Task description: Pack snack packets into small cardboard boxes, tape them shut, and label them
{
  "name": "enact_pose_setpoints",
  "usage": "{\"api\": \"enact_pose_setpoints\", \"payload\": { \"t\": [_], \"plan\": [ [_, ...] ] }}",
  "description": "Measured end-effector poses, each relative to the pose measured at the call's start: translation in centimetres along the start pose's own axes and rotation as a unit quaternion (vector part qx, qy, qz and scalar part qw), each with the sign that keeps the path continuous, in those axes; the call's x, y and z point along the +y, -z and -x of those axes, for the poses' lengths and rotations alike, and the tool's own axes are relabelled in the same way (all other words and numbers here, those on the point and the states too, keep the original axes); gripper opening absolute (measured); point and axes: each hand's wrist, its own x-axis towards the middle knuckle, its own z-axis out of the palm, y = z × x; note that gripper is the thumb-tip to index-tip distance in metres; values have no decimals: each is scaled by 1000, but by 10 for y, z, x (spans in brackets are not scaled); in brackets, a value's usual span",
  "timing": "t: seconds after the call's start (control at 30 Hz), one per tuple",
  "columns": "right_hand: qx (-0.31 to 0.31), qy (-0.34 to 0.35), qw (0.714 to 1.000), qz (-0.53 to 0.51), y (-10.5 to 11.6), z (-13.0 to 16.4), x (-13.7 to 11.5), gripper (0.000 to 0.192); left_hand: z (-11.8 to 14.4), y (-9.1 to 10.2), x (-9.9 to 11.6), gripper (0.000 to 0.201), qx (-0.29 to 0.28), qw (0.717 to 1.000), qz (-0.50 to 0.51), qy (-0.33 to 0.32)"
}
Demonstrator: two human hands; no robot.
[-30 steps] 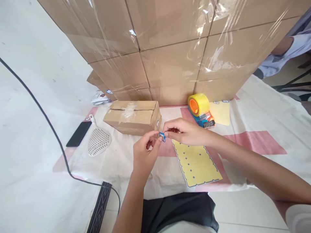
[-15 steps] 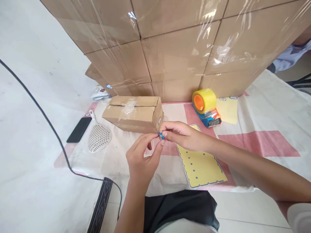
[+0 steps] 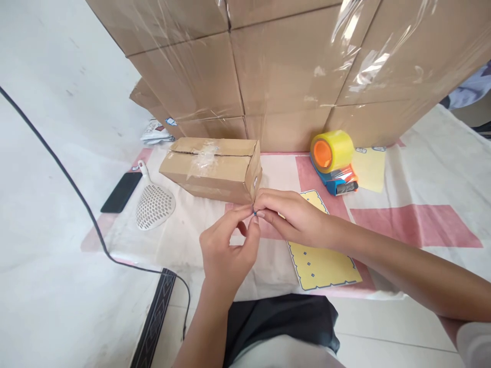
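Small blue item (image 3: 255,213): frame centre, mostly hidden at your fingertips. Your left hand (image 3: 229,245) pinches it, thumb to forefinger; your right hand (image 3: 297,215) likewise. Taped carton (image 3: 218,171) just above. Yellow sheet (image 3: 326,266) lower right of centre. Tape dispenser (image 3: 333,153) right of carton; phone (image 3: 121,193) at left.

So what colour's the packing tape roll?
The packing tape roll is yellow, in the head view.
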Motion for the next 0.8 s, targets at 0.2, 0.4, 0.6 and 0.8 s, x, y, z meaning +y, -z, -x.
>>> {"api": "enact_pose_setpoints", "payload": {
  "t": [0.2, 0.4, 0.6, 0.8],
  "plan": [
    [13, 36, 996, 85, -5, 3, 3, 16, -1, -1, 4, 12, -7, 1000, -1, 25],
    [36, 19, 996, 77, -8, 4, 4, 14, -3, -1, 3, 12, -2, 997, -4, 71],
    [28, 23, 997, 72, -8, 4, 5, 13, -3, 2, 0, 8, -31, 998, 26, 55],
    [30, 21, 997, 72, -11, 4, 4, 14, -2, 0, -2, 10, -34, 997, 15, 64]
  ]
}}
